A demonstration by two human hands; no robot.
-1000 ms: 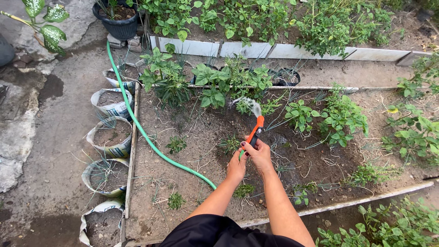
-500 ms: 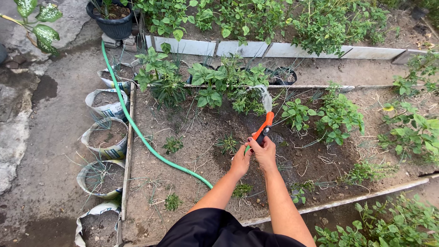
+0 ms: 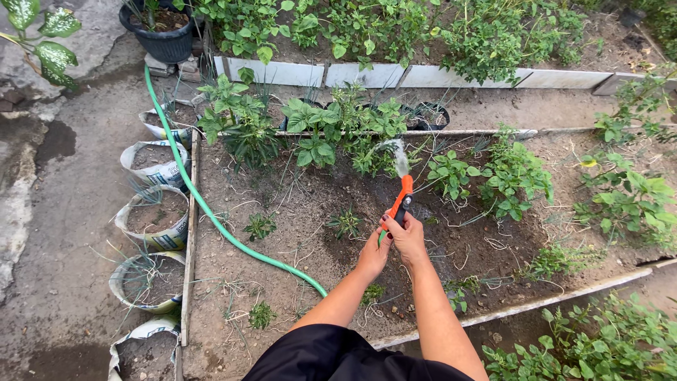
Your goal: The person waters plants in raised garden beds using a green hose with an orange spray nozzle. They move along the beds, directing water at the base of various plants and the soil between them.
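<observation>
A person stands at the near edge of a garden bed (image 3: 296, 212) of bare brown soil, seen from above. Both hands meet over the middle of the bed. The right hand (image 3: 407, 238) is wrapped around the grip of an orange spray nozzle (image 3: 402, 197), fingers curled tight. The left hand (image 3: 371, 255) is closed just beside and below it, touching the same grip. Water (image 3: 397, 154) sprays from the nozzle tip toward leafy green plants (image 3: 331, 130) at the far side of the bed. The soil beneath the nozzle is dark and wet. A green hose (image 3: 211, 212) curves from the hands across the bed's left part and runs away along its left edge. Left of the bed, soil-filled sacks (image 3: 151, 212) stand in a row on concrete.
</observation>
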